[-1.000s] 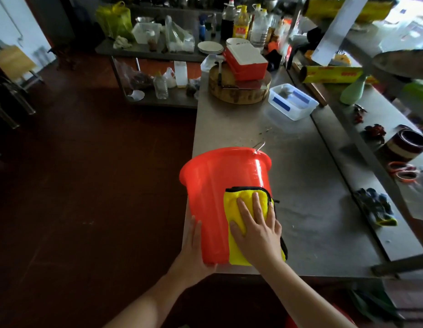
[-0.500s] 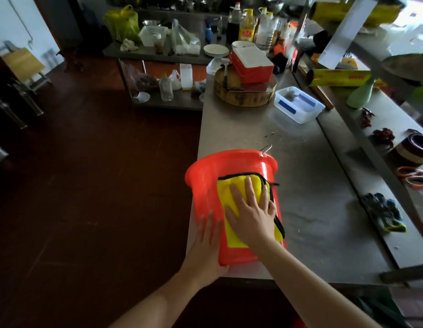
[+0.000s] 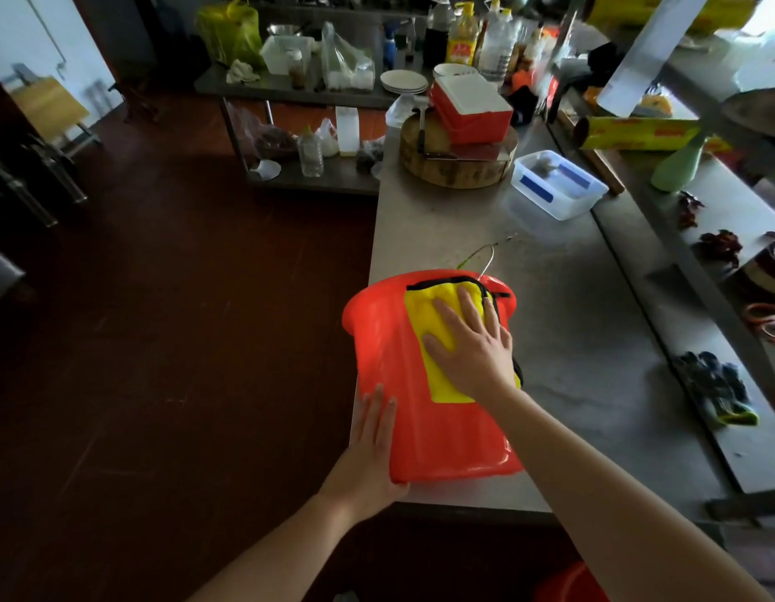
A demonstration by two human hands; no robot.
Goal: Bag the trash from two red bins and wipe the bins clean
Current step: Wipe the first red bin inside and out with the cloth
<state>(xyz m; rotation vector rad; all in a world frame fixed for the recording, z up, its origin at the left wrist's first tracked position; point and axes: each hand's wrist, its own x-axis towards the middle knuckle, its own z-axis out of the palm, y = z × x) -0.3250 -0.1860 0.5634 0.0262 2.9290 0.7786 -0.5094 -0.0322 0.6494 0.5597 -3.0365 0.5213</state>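
Fingers of the right hand [image 3: 472,345] are lying straight and spread, pressing a yellow microfibre cloth with black edging [image 3: 433,315] flat against the wall of a red plastic bin [image 3: 420,427], near its rim at twelve o'clock. The left hand [image 3: 372,445], also flat and gripping nothing, is bracing the base at seven o'clock. The bin is lying tipped on its side at the near left corner of a grey steel counter [image 3: 594,319]. Being thin plastic, it is probably handling light, flexing and sliding easily. Dark red floor [image 3: 181,319] is spreading away at nine o'clock, and a clear plastic tub [image 3: 559,184] is sitting at one o'clock.
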